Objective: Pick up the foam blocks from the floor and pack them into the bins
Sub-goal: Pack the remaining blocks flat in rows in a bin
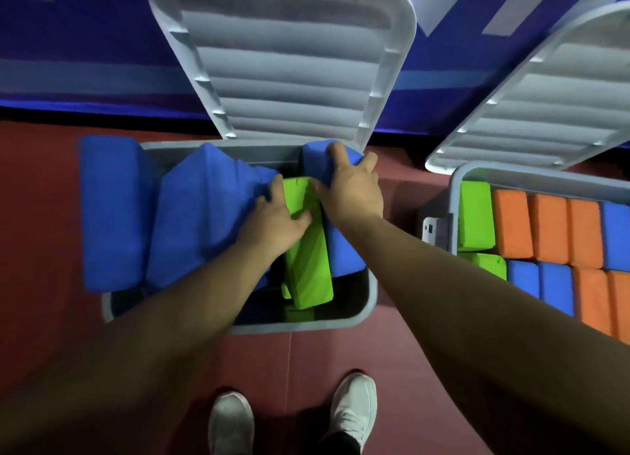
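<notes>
A grey bin [358,313] stands open on the floor below me. Blue foam blocks stick out of it: one [112,212] hangs over its left rim and another [201,212] leans beside that. A green block [308,267] stands tilted in the middle. My left hand [276,222] lies between the leaning blue block and the green one, fingers on the blue, thumb on the green. My right hand [351,188] grips the top of a blue block [341,246] at the bin's right side.
The bin's lid [286,62] stands raised behind it. A second open bin [455,195] at the right holds rows of green, orange and blue blocks, its lid [545,93] also up. My white shoes [354,410] stand on red floor near a blue wall.
</notes>
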